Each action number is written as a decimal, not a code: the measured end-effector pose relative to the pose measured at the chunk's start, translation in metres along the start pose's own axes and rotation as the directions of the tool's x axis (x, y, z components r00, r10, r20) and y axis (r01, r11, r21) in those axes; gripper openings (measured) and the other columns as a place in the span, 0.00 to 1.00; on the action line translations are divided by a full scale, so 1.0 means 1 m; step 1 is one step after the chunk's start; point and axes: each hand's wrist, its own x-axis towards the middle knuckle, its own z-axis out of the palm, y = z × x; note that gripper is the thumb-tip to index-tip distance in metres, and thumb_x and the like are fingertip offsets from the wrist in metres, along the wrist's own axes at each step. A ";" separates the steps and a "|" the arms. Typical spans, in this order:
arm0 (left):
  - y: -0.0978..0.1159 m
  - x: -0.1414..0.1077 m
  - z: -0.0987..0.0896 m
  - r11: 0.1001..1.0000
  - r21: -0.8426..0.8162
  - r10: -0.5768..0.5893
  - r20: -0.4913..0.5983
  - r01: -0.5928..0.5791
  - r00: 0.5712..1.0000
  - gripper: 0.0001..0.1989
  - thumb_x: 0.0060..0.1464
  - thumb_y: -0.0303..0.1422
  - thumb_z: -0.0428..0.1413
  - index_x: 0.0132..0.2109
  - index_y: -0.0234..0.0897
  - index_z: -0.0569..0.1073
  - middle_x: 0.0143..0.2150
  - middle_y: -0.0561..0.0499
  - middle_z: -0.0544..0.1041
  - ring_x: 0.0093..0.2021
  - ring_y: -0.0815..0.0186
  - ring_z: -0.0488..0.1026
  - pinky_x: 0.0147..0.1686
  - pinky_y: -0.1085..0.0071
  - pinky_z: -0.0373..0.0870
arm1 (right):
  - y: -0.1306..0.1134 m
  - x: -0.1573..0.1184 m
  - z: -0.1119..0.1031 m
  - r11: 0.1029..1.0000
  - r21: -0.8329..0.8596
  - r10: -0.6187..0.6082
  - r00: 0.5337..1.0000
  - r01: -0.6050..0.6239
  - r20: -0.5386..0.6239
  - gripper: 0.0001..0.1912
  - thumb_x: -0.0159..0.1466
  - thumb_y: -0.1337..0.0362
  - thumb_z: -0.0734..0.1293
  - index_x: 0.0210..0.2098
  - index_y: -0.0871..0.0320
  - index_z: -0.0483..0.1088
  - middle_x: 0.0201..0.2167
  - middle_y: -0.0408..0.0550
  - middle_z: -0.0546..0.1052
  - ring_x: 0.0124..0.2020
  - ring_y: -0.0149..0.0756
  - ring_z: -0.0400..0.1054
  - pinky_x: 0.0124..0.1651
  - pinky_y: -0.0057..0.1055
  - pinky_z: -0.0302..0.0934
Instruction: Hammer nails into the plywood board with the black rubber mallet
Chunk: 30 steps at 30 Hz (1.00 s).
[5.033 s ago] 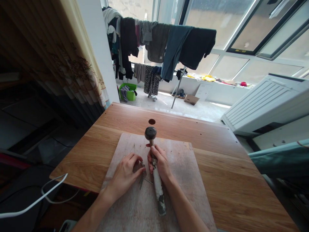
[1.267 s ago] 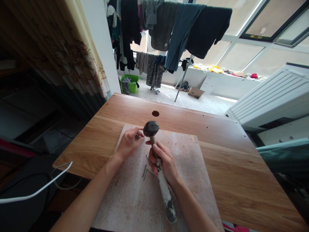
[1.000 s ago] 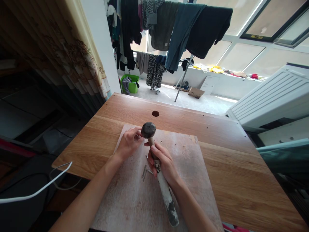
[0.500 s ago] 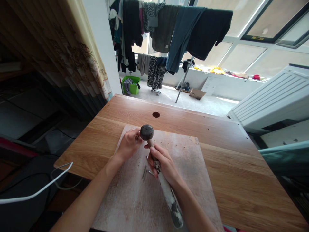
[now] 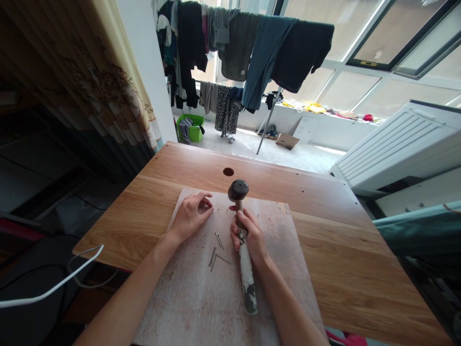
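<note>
The right hand [image 5: 248, 235] was closed around the handle of a hammer [image 5: 247, 274], with the thumb laid along the wood. The dark rounded head was directed away from the body, and the pale, worn butt was turned back toward it. The left hand [image 5: 192, 216] was placed at the far left part of the board [image 5: 187, 302], its fingers bent loosely toward the thumb; whether anything small was pinched there could not be told.

Between the 2 hands, somewhat nearer the body, loose nails [image 5: 213, 259] were scattered on the board. At least 4 could be made out, with 3 grouped lowest and the rest just beyond them. Small dark holes [image 5: 270, 218] were seen in the board's far part. The board was laid flat on a wooden table [image 5: 345, 250], in which 1 larger round hole [image 5: 228, 171] was visible past the board's far edge.

A white cable [image 5: 54, 298] was looped beside the table's left corner, and a patterned curtain [image 5: 118, 81] was hung farther off on the same side. Beyond the table, clothes [image 5: 268, 57] were draped over a rack [image 5: 267, 125]. A green basket [image 5: 194, 129] and a cardboard box [image 5: 287, 141] were set on the floor, in front of the windows [image 5: 345, 29].
</note>
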 end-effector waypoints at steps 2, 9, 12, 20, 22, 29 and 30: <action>0.001 0.000 0.000 1.000 -0.008 0.011 -0.001 -0.011 1.000 0.16 0.55 0.29 0.63 0.51 0.41 0.74 0.40 0.51 0.82 0.42 0.61 0.79 0.45 0.63 0.74 | 0.001 0.000 0.000 1.000 0.002 0.000 1.000 0.000 0.003 0.21 0.65 0.48 0.69 0.47 0.58 0.68 0.20 0.33 0.67 0.10 0.24 0.57 0.11 0.20 0.53; 0.013 -0.002 -0.004 0.986 0.167 0.034 -0.295 0.016 0.955 0.09 0.57 0.34 0.63 0.43 0.39 0.73 0.38 0.50 0.74 0.41 0.60 0.73 0.46 0.63 0.72 | 0.000 0.000 0.000 1.000 -0.012 0.000 1.000 0.000 0.022 0.22 0.65 0.48 0.70 0.47 0.59 0.69 0.19 0.33 0.67 0.10 0.24 0.57 0.10 0.21 0.53; 0.028 -0.013 -0.012 0.982 0.187 0.052 -0.287 0.003 0.957 0.06 0.61 0.35 0.59 0.36 0.39 0.71 0.32 0.54 0.70 0.34 0.64 0.71 0.39 0.66 0.70 | 0.001 0.001 0.000 1.000 -0.013 0.003 1.000 -0.003 0.023 0.22 0.65 0.47 0.70 0.47 0.58 0.70 0.19 0.33 0.67 0.10 0.24 0.57 0.10 0.21 0.53; 0.058 -0.050 -0.014 0.968 0.233 -0.131 0.171 0.090 0.977 0.09 0.58 0.37 0.65 0.40 0.40 0.74 0.34 0.52 0.76 0.33 0.61 0.75 0.31 0.67 0.66 | 0.000 0.000 0.000 1.000 -0.025 -0.001 1.000 0.001 0.018 0.21 0.65 0.48 0.70 0.47 0.59 0.70 0.20 0.34 0.68 0.10 0.24 0.58 0.10 0.21 0.53; 0.061 -0.052 -0.010 0.969 0.213 -0.171 0.195 0.128 0.966 0.09 0.57 0.36 0.66 0.40 0.40 0.73 0.35 0.51 0.77 0.33 0.61 0.76 0.31 0.67 0.67 | -0.001 0.000 0.000 1.000 -0.028 0.001 1.000 0.000 0.020 0.21 0.65 0.48 0.69 0.47 0.59 0.70 0.20 0.34 0.68 0.10 0.24 0.58 0.10 0.21 0.53; 0.064 -0.048 -0.007 0.959 0.212 -0.242 0.262 0.189 0.934 0.13 0.51 0.33 0.69 0.39 0.40 0.73 0.39 0.50 0.77 0.36 0.59 0.77 0.33 0.67 0.67 | -0.001 0.000 0.001 0.999 -0.034 0.006 1.000 -0.006 0.024 0.23 0.64 0.47 0.70 0.47 0.59 0.69 0.19 0.33 0.68 0.10 0.25 0.58 0.10 0.21 0.53; 0.064 -0.048 -0.008 0.955 0.215 -0.257 0.271 0.202 0.928 0.13 0.52 0.33 0.69 0.40 0.40 0.73 0.39 0.50 0.77 0.37 0.59 0.77 0.34 0.67 0.67 | -0.001 0.000 0.001 0.999 -0.034 0.007 1.000 -0.006 0.023 0.23 0.64 0.47 0.70 0.47 0.59 0.69 0.19 0.33 0.68 0.10 0.25 0.58 0.10 0.21 0.52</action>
